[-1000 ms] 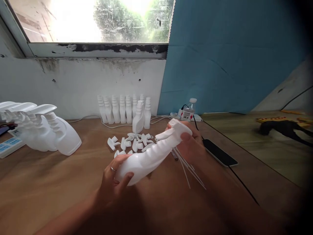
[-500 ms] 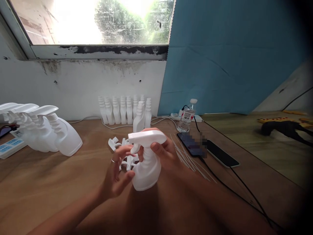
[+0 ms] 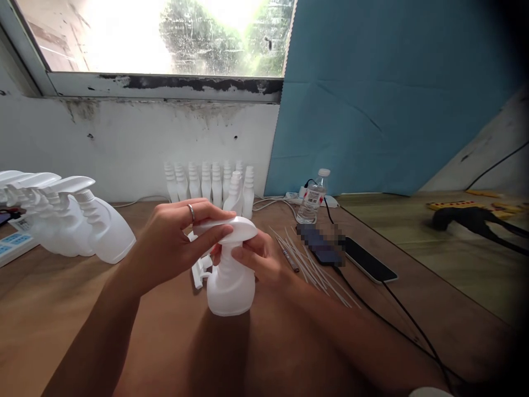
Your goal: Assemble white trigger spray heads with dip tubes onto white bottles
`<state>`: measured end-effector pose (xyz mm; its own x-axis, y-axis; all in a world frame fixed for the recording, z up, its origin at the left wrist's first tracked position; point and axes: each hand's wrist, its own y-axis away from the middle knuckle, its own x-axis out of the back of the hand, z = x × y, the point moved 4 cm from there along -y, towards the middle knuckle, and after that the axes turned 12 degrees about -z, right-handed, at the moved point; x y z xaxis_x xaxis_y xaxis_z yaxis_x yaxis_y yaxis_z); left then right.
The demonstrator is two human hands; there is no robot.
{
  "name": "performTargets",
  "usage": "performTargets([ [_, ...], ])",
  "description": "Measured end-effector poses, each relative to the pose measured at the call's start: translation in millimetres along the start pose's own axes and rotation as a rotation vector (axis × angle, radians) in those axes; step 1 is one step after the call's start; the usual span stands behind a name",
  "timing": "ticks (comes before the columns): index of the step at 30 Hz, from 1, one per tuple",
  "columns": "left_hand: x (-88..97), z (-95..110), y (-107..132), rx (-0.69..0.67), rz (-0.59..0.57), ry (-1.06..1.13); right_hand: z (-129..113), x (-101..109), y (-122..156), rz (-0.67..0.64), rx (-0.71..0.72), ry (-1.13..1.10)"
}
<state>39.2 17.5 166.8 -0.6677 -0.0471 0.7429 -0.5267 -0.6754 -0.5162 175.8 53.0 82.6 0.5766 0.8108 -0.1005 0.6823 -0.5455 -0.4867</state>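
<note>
A white spray bottle (image 3: pixel 230 292) stands upright on the brown table in front of me, its trigger sprayer head (image 3: pixel 242 229) seated on the neck. My left hand (image 3: pixel 182 234), with a ring on one finger, grips the sprayer head from the left, fingers over the top and thumb along the near side. My right hand (image 3: pixel 264 256) is wrapped round the bottle's neck just under the head, its far fingers partly hidden. Loose white sprayer heads (image 3: pixel 200 270) lie behind the bottle, partly covered by my left hand.
Several white bottles without heads (image 3: pixel 205 182) line the wall. Bottles with sprayer heads (image 3: pixel 105 226) stand at left beside a power strip (image 3: pixel 19 248). At right lie thin white tubes (image 3: pixel 318 270), a pen (image 3: pixel 290 259), phones (image 3: pixel 370 259) with cables, and a clear water bottle (image 3: pixel 313 198).
My left hand has risen from beside the trigger and closed over the sprayer head. The head has turned, and the bottle has shifted slightly left. My right hand has moved lower, to the neck.
</note>
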Motion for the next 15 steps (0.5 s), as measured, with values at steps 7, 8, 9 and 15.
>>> performTargets([
  [7, -2.1, -5.2, 0.1, 0.011, -0.013, 0.090, -0.4, -1.9, -5.5, -0.031, -0.049, -0.048],
  [8, -1.9, -5.5, 0.3, 0.008, -0.009, 0.088, -0.2, -0.5, -5.4, -0.014, -0.069, -0.033],
  [9, -1.8, -5.7, 0.4, 0.006, -0.009, 0.084, 0.0, 1.3, -5.0, 0.009, -0.084, -0.017],
  [15, -2.2, -6.0, 0.4, 0.015, -0.027, 0.068, 6.8, 1.2, -2.4, -0.163, -0.096, -0.065],
])
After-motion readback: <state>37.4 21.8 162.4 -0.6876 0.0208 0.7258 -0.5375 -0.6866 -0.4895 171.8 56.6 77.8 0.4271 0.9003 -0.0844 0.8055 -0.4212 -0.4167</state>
